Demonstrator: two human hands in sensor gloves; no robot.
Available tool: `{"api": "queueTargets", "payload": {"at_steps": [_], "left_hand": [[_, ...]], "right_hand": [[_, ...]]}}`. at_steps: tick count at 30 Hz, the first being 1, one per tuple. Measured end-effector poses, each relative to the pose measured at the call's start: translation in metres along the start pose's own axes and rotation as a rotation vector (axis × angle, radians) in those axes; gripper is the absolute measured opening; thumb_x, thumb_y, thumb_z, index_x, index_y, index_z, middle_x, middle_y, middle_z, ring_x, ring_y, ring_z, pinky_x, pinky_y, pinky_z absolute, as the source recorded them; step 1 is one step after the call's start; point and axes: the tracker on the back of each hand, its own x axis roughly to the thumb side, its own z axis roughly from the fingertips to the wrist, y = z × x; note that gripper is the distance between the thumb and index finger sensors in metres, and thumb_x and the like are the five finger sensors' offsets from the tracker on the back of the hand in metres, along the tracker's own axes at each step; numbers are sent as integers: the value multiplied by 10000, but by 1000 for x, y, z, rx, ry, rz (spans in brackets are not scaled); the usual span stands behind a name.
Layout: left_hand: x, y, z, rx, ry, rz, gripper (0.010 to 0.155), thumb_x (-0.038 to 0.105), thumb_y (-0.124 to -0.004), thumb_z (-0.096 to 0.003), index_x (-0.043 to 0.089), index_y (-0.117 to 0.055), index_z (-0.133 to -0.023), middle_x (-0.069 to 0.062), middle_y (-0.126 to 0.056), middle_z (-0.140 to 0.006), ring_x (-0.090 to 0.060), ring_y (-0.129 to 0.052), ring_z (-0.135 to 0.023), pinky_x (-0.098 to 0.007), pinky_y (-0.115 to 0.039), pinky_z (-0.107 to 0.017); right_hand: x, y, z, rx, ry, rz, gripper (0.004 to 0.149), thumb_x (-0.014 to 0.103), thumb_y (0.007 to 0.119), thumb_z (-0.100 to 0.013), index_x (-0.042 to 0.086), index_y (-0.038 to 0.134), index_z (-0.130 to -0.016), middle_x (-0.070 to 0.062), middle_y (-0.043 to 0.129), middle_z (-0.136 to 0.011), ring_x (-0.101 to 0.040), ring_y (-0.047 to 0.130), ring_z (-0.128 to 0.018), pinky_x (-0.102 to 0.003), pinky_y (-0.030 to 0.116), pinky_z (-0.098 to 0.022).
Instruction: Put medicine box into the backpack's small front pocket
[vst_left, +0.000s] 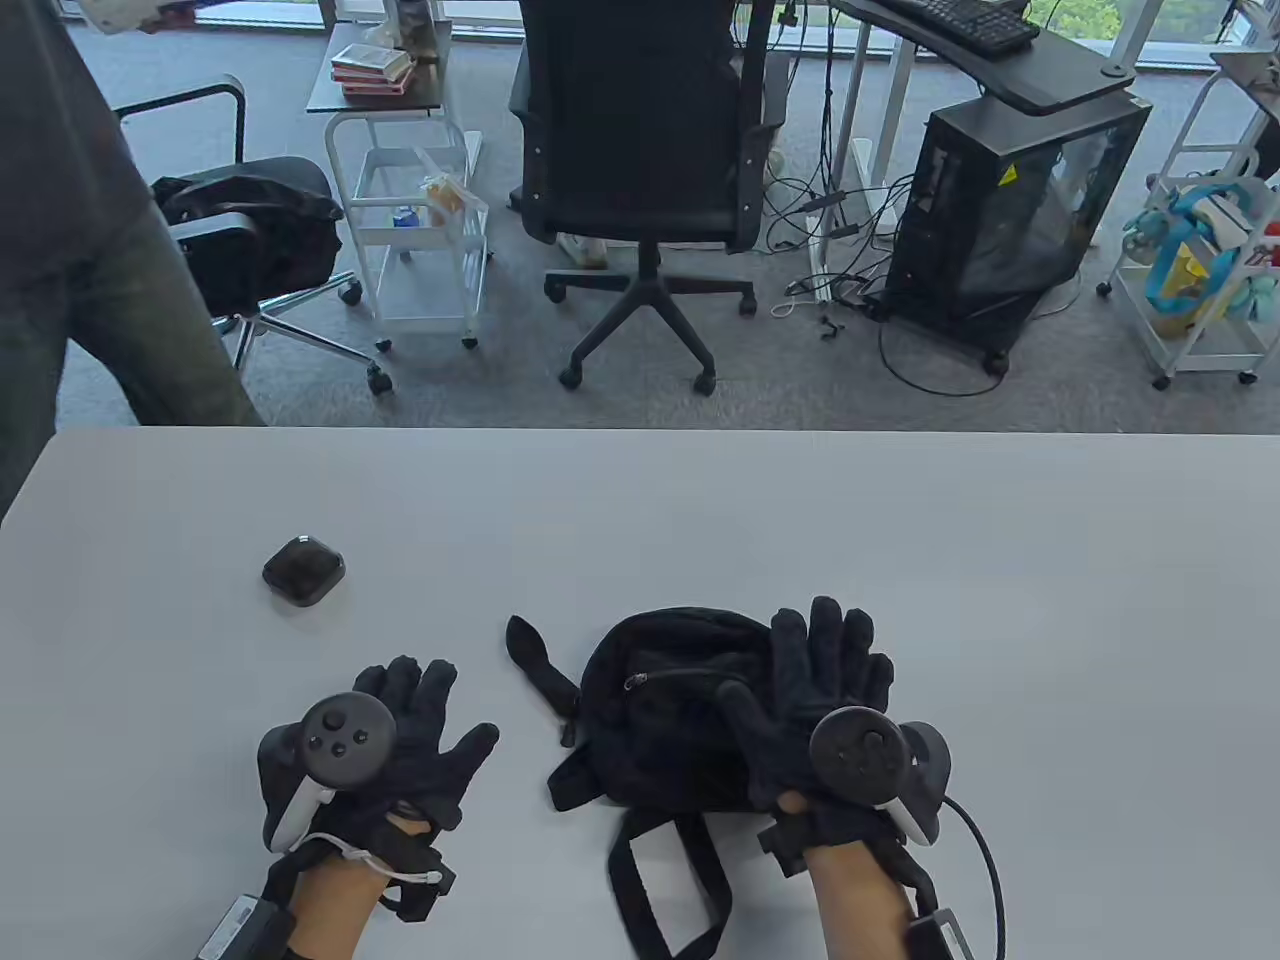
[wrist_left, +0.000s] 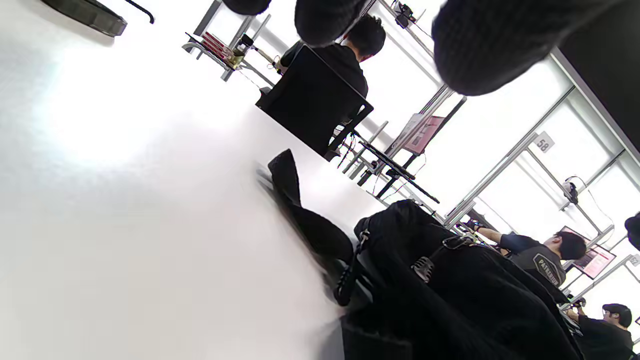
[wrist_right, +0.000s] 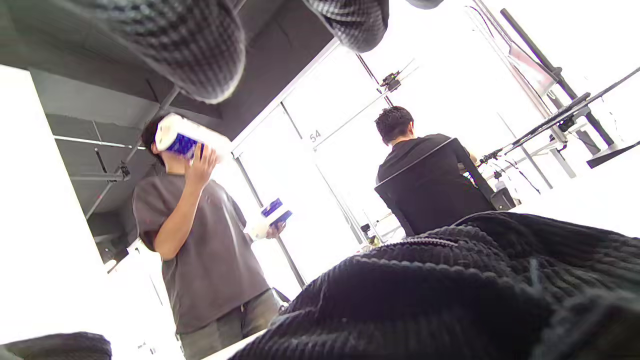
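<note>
A black backpack (vst_left: 660, 720) lies flat on the grey table (vst_left: 700, 520), near the front edge. A zip pull (vst_left: 632, 682) shows on its top left. My right hand (vst_left: 790, 670) rests flat on the backpack's right part, fingers spread, holding nothing. My left hand (vst_left: 440, 715) lies flat and open on the table, left of the backpack and apart from it. I see no medicine box on the table. The left wrist view shows the backpack (wrist_left: 450, 290) from the side; the right wrist view shows its fabric (wrist_right: 425, 300) close below my fingers (wrist_right: 190, 45).
A small black square device (vst_left: 303, 570) lies on the table to the left of the middle. The backpack's straps (vst_left: 660, 880) trail toward the front edge. A person (wrist_right: 210, 240) stands beyond the table's left corner holding two white-and-blue packs (wrist_right: 185, 140).
</note>
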Motion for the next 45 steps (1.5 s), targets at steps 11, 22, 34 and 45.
{"api": "queueTargets", "payload": {"at_steps": [11, 22, 34, 45], "left_hand": [[7, -1, 3, 7, -35, 22, 857, 615, -772, -516, 72, -503, -1123, -351, -388, -1166, -634, -240, -1010, -779, -240, -597], [7, -3, 5, 2, -37, 43, 853, 606, -768, -520, 65, -496, -1120, -354, -395, -1162, -634, -244, -1009, -778, -253, -598], [9, -7, 4, -32, -35, 45, 855, 604, -766, -523, 59, -491, -1121, -356, -390, -1161, -636, -242, -1007, -777, -252, -598], [8, -10, 4, -54, -9, 51, 847, 603, -765, -524, 58, -507, -1119, -358, -391, -1161, -637, -243, -1006, -777, -249, -597]], "right_hand": [[-4, -1, 0, -23, 32, -11, 879, 565, 709, -546, -104, 481, -1068, -407, 330, -1066, -691, 270, -918, -782, 227, -540], [-14, 4, 0, 20, 99, -7, 873, 561, 707, -551, -115, 500, -1063, -419, 338, -1060, -697, 260, -911, -781, 219, -536], [-61, 13, 0, 74, 308, 22, 886, 574, 701, -551, -115, 492, -1067, -419, 327, -1063, -689, 237, -915, -778, 204, -536], [-101, 36, 12, 356, 568, 42, 928, 666, 631, -563, -96, 544, -1086, -423, 208, -1075, -638, 54, -908, -762, 103, -520]]}}
